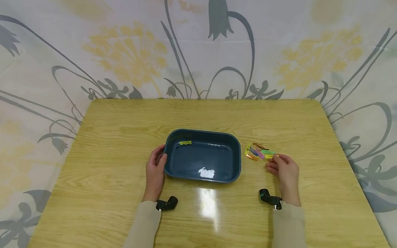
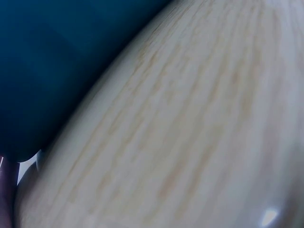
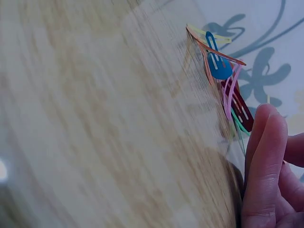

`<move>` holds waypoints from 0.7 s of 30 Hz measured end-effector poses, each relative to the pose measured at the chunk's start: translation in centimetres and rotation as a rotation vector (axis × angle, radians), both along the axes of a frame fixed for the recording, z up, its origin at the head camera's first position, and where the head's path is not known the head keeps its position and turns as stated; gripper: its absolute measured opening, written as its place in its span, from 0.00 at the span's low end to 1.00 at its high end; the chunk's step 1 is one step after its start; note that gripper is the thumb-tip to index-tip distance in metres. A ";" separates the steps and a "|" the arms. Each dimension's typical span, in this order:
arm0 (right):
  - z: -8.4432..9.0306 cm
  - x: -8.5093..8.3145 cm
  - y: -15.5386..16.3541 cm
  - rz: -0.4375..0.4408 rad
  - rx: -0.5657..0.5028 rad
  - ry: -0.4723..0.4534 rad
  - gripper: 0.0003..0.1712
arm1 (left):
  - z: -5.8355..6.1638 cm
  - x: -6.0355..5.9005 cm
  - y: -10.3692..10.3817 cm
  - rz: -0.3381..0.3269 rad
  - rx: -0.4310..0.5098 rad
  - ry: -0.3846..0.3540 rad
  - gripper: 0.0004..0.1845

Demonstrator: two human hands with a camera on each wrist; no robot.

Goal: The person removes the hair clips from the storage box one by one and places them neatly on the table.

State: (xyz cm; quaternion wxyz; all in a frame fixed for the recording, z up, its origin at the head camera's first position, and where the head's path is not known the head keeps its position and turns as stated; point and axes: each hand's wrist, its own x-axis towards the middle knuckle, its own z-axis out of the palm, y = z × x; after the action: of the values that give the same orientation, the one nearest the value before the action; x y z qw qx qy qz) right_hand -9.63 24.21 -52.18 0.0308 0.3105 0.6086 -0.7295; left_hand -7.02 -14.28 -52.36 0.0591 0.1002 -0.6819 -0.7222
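Note:
A dark blue rectangular basin [image 1: 190, 160] stands on the wooden table, with a few yellow-green hair clips [image 1: 185, 142] lying inside at its back left. My left hand [image 1: 155, 172] grips the basin's left side, thumb by the rim and fingers along the outer wall. To the right of the basin lies a small pile of colourful snap hair clips [image 1: 255, 151]; blue, pink and dark red ones show in the right wrist view. At the pile's right edge my right hand [image 1: 287, 174] pinches a yellow hair clip [image 1: 269, 156] between thumb and fingertips.
The table [image 1: 118, 135] has a light wood grain and a bright reflection in front of the basin. A floral cloth [image 1: 188, 46] hangs behind it and along both sides. Each wrist carries a small black camera mount [image 1: 270, 199].

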 end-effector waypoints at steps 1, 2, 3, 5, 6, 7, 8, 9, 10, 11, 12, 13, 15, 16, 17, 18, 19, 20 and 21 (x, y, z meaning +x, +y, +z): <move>0.0 0.0 0.0 -0.004 0.003 -0.005 0.11 | 0.0 0.0 0.0 -0.001 0.001 0.002 0.20; 0.0 -0.1 0.0 -0.011 0.007 -0.012 0.10 | -0.1 0.0 0.0 -0.002 -0.002 0.003 0.20; 0.0 -0.1 0.0 -0.016 0.015 -0.020 0.09 | -0.1 0.0 0.0 -0.002 -0.004 0.003 0.20; 0.0 -0.2 -0.1 -0.020 0.042 -0.032 0.08 | -0.5 0.0 -0.1 0.002 0.003 0.004 0.20; 0.0 -0.3 -0.2 -0.022 0.049 -0.034 0.08 | -0.8 -0.1 -0.2 0.004 0.004 0.004 0.20; 0.0 -0.3 -0.2 -0.021 0.063 -0.036 0.08 | -1.1 -0.1 -0.3 0.008 0.003 0.003 0.20; -0.1 -0.3 -0.3 -0.019 0.073 -0.039 0.07 | -1.4 0.0 -0.4 0.014 0.002 0.001 0.20; -0.1 -0.3 -0.3 -0.016 0.080 -0.041 0.08 | -1.7 0.0 -0.4 0.020 0.006 0.002 0.19; -0.1 -0.4 -0.3 -0.013 0.086 -0.043 0.08 | -2.0 0.0 -0.5 0.025 0.006 0.005 0.19; -0.2 -0.4 -0.4 -0.014 0.085 -0.045 0.08 | -2.3 0.0 -0.6 0.028 0.000 0.006 0.19; -0.2 -0.4 -0.4 -0.016 0.086 -0.044 0.08 | -2.4 0.0 -0.6 0.031 -0.005 0.010 0.19; -0.3 -0.4 -0.4 -0.018 0.089 -0.043 0.08 | -2.6 0.0 -0.6 0.031 -0.011 0.013 0.19; -0.3 -0.4 -0.4 -0.026 0.083 -0.037 0.09 | -2.7 -0.1 -0.5 0.029 -0.010 0.023 0.19; -0.3 -0.4 -0.4 -0.029 0.081 -0.032 0.09 | -2.8 -0.1 -0.5 0.026 -0.009 0.025 0.19; -0.3 -0.4 -0.4 -0.033 0.081 -0.029 0.09 | -2.8 -0.2 -0.5 0.022 -0.006 0.027 0.19; -0.4 -0.4 -0.3 -0.034 0.083 -0.026 0.09 | -2.8 -0.3 -0.5 0.017 0.000 0.028 0.19; -0.3 -0.4 -0.3 -0.036 0.084 -0.026 0.08 | -2.7 -0.3 -0.5 0.012 0.006 0.026 0.20; -0.3 -0.4 -0.3 -0.040 0.084 -0.026 0.08 | -2.7 -0.4 -0.4 0.009 0.011 0.023 0.20; -0.3 -0.5 -0.2 -0.042 0.085 -0.027 0.08 | -2.6 -0.4 -0.4 0.005 0.014 0.020 0.20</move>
State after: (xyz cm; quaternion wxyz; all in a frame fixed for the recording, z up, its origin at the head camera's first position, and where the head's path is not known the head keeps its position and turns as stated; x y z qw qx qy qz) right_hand -10.08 23.96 -52.50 0.0104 0.3342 0.6319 -0.6992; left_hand -7.44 -14.69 -54.94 0.0669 0.0951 -0.6760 -0.7276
